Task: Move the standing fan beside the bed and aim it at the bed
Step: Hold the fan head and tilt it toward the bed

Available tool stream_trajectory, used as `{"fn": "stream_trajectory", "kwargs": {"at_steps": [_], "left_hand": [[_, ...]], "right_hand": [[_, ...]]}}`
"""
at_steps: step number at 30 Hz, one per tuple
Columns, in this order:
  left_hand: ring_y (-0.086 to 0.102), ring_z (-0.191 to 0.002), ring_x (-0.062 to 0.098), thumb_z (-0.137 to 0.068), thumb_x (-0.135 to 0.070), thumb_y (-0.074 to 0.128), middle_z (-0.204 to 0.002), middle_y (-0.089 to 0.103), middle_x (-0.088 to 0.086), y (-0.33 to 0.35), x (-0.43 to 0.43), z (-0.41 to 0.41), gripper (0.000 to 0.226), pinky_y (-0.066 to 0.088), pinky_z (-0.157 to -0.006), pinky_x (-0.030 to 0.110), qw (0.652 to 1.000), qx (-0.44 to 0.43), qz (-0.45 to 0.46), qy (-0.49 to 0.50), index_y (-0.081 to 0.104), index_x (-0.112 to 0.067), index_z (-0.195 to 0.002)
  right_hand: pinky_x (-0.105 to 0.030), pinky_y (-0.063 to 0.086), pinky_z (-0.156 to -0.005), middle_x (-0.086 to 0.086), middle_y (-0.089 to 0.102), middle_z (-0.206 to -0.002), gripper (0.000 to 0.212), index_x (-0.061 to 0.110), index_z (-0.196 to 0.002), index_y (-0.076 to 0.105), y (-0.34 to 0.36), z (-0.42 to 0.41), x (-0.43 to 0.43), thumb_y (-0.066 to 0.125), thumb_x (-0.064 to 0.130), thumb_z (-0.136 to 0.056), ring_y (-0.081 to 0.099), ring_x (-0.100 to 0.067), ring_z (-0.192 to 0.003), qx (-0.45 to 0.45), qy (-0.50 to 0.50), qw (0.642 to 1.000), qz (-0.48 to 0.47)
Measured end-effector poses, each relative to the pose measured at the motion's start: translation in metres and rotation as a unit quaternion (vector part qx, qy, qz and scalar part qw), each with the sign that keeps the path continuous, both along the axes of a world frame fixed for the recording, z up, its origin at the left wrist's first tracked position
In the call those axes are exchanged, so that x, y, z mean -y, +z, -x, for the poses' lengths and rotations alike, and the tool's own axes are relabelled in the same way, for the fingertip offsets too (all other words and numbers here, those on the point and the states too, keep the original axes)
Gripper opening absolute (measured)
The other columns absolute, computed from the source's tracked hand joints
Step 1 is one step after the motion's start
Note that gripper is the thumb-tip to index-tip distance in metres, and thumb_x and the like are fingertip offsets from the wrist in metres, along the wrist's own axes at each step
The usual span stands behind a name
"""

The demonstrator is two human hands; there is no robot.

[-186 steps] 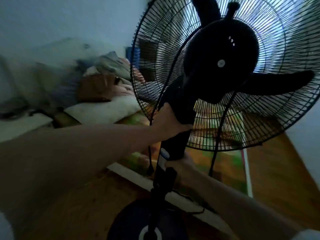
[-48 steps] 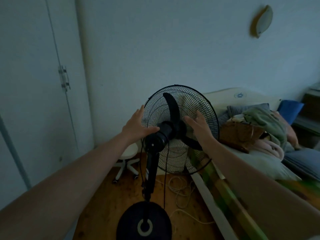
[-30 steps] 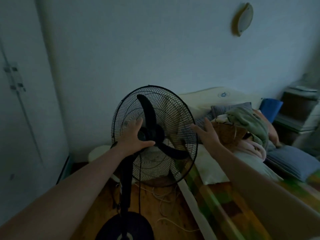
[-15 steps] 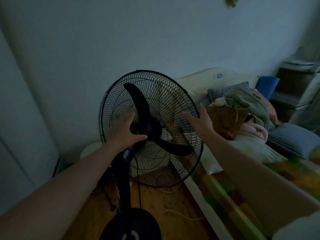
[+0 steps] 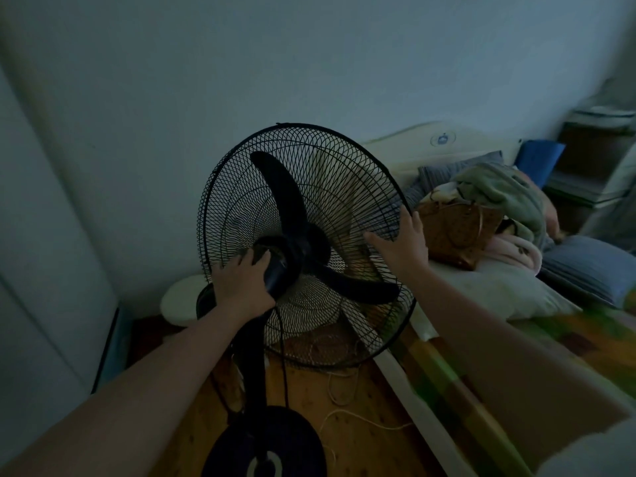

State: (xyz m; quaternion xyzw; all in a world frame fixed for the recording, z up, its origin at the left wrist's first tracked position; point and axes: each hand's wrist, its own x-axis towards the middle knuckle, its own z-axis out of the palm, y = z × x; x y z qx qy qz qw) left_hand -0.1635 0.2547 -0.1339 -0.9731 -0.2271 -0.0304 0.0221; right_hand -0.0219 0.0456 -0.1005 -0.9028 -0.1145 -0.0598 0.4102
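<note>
The black standing fan [image 5: 296, 215] stands on the wooden floor next to the bed [image 5: 537, 342], its round base [image 5: 241, 445] at the bottom of the view. Its wire cage faces away from me, toward the wall and the head of the bed. My left hand [image 5: 242, 282] is wrapped around the motor housing behind the cage. My right hand [image 5: 401, 244] lies flat with spread fingers against the cage's right rim. The fan blades are still.
Pillows [image 5: 592, 266], a green blanket [image 5: 499, 194] and a brown bag [image 5: 454, 232] lie on the bed. A white stool [image 5: 182, 297] stands behind the fan near the wall. Loose cords [image 5: 344, 390] trail over the floor. A wardrobe [image 5: 41, 270] is on the left, shelves [image 5: 595, 160] at far right.
The fan head has turned a little to the right under my hands. My right hand slid outward to the cage rim. My left hand stays on the motor housing.
</note>
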Motion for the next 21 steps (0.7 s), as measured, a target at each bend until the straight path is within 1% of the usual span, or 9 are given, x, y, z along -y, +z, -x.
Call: {"fn": "stream_trajectory", "kwargs": {"at_steps": [5, 9, 13, 21], "left_hand": [[0.013, -0.143, 0.025, -0.076, -0.05, 0.061, -0.158, 0.004, 0.005, 0.002, -0.001, -0.001, 0.091, 0.016, -0.112, 0.047, 1.0, -0.019, 0.0, -0.005, 0.006, -0.03, -0.147], [0.011, -0.144, 0.024, -0.075, -0.051, 0.063, -0.158, 0.002, 0.003, 0.003, -0.012, 0.003, 0.093, 0.017, -0.113, 0.048, 0.999, -0.03, 0.009, -0.024, 0.006, -0.031, -0.146], [0.011, -0.144, 0.025, -0.074, -0.053, 0.063, -0.158, 0.0, 0.002, 0.005, -0.022, 0.006, 0.096, 0.016, -0.114, 0.049, 0.998, -0.04, 0.014, -0.043, 0.005, -0.031, -0.147], [0.012, -0.143, 0.026, -0.074, -0.054, 0.064, -0.158, 0.0, 0.001, 0.009, -0.048, 0.007, 0.096, 0.018, -0.114, 0.049, 0.994, -0.043, 0.033, -0.098, 0.006, -0.032, -0.147]], "right_hand": [[-0.055, 0.027, -0.111, -0.002, 0.009, -0.159, 0.081, 0.027, -0.148, 0.015, -0.004, 0.006, 0.008, 0.062, 0.042, -0.084, 0.016, -0.028, -0.144, 0.034, -0.022, 0.999, 0.034], [-0.053, 0.032, -0.108, -0.002, 0.013, -0.158, 0.081, 0.028, -0.148, 0.016, -0.008, 0.016, 0.01, 0.063, 0.039, -0.084, 0.018, -0.029, -0.142, 0.054, -0.042, 0.996, 0.063], [-0.053, 0.033, -0.105, -0.002, 0.014, -0.157, 0.082, 0.029, -0.147, 0.017, -0.011, 0.028, 0.011, 0.065, 0.038, -0.082, 0.02, -0.03, -0.141, 0.072, -0.056, 0.993, 0.074], [-0.05, 0.034, -0.107, -0.002, 0.013, -0.157, 0.081, 0.03, -0.147, 0.017, 0.0, 0.061, -0.003, 0.064, 0.038, -0.082, 0.019, -0.03, -0.141, 0.056, -0.11, 0.988, 0.09]]}}
